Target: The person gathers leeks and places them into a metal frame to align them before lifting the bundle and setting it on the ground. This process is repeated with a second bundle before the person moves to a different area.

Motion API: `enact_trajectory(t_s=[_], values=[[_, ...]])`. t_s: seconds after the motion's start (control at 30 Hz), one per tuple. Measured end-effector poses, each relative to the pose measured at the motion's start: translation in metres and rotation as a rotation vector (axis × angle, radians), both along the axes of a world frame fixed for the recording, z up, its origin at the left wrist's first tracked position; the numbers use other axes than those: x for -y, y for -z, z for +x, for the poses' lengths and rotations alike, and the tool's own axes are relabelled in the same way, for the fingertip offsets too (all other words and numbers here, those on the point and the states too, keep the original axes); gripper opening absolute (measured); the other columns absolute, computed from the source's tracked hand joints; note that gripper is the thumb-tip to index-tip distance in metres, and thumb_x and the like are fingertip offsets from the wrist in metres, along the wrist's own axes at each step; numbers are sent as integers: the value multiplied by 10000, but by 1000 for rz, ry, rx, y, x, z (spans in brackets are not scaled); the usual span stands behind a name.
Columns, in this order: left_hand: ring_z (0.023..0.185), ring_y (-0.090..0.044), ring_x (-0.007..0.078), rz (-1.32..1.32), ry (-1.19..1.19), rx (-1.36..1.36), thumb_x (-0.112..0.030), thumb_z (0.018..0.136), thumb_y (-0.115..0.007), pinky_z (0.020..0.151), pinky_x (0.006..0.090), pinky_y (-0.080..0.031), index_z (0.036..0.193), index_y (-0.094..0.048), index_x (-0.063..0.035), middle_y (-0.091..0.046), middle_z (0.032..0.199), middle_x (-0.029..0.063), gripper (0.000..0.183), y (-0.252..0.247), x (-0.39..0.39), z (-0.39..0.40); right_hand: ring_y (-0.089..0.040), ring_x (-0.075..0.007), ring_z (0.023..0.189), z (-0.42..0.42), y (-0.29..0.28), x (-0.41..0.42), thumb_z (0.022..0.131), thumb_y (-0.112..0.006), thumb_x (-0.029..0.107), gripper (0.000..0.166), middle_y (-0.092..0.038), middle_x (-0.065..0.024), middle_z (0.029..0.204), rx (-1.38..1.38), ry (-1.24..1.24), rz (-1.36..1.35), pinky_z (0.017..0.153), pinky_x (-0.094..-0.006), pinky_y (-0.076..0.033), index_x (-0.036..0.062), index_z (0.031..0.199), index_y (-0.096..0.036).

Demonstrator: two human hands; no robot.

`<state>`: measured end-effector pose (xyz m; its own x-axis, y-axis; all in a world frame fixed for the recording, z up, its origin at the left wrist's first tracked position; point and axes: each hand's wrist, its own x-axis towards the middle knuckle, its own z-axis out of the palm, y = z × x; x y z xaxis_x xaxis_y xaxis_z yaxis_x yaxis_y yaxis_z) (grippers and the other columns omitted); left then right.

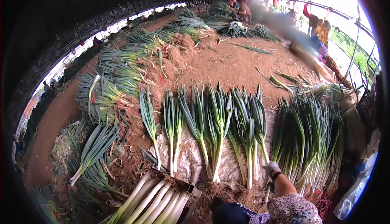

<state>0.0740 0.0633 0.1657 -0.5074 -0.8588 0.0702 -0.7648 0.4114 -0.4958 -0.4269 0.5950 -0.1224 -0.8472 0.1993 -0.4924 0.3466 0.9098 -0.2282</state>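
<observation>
My right hand (272, 168), in a pale glove with a dark band at the wrist, is closed around the white stem of a large green onion (261, 140). That onion's leaves point away from me, and its lower end shows below the hand. Left of it, several large green onions (218, 144) lie side by side on a pale plastic sheet (190, 163), roots towards me. A dense pile of green onions (307, 138) lies just right of the hand. My left hand is out of view.
Thick white onion stems (155, 201) rest across a dark metal frame (193, 190) at lower left. Tied onion bundles (128, 68) line the left side of the dirt floor (225, 62). People (242, 7) are at the far end, near more onions. A wire-mesh side (350, 47) bounds the right.
</observation>
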Motion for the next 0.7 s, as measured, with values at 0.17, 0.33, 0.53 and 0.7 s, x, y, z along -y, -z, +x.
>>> enact_trajectory(t_s=[0.17, 0.33, 0.53, 0.7], values=[[1005, -591, 296, 61, 73, -83, -365, 940, -435, 890, 481, -398, 1105, -634, -110, -651, 1105, 126, 364, 1, -1, -27, -687, -349, 850, -36, -165, -87, 795, -618, 190, 185, -699, -182, 897, -449, 17, 314, 735, -427, -558, 70, 868, -738], [1041, -580, 322, 93, 71, -152, -405, 950, -413, 895, 495, -396, 1113, -615, -97, -628, 1141, 149, 404, 4, 2, -24, -675, -334, 717, 3, -375, -49, 736, -619, 154, 140, -678, -160, 749, -778, -321, 527, 673, -431, -537, 82, 799, -722], [1049, -568, 279, -33, 116, -353, -349, 867, -582, 1018, 475, -335, 1031, -648, -103, -642, 1077, 117, 303, 20, 10, -20, -655, -296, 654, 86, -496, 20, 719, -680, 139, 216, -663, -136, 716, -923, -731, 109, 627, -395, -515, 88, 929, -693], [939, -586, 304, -38, 137, -337, -335, 841, -599, 965, 494, -368, 905, -618, -101, -652, 957, 129, 244, 23, 14, -14, -630, -145, 610, 91, -474, 149, 731, -754, 96, 325, -659, -69, 714, -813, -1092, -629, 528, -287, -487, 33, 1041, -682]])
